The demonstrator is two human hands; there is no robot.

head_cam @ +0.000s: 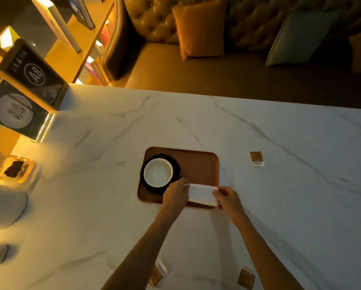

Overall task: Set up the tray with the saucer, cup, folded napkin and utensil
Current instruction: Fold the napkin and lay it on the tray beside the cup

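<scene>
**Napkin held over tray's near edge, long axis left-right**

Folded napkin (202, 194): white strip, held at both short ends, long axis running left to right, roughly parallel to near edge of tray (196, 164). Sits over near-right part of tray, near side overhanging the rim. Cannot tell if resting on the wood or lifted just above.

Left hand (175, 194) closed on left end, fingers curled over top. Right hand (227, 197) pinching right end, thumb and fingertips closed on the fold. Both equally near; neither free.

Cup (158, 172), white inside, empty, seated upright on dark saucer (176, 164), both in left half of tray. Left hand just beside saucer's near-right rim, maybe touching, unclear. Right half of tray bare wood, directly beyond napkin, away from the body.

Judgement: saucer and cup steps done, napkin step in hand, utensil not seen anywhere. Likely next: short push forward onto bare right half, axis kept or turned. Risk: left knuckles nudging saucer.

Outward on marble table (279, 206): small packet (256, 158) well right of tray, two more packets (157, 274) (246, 278) near bottom edge between and beside forearms.
</scene>
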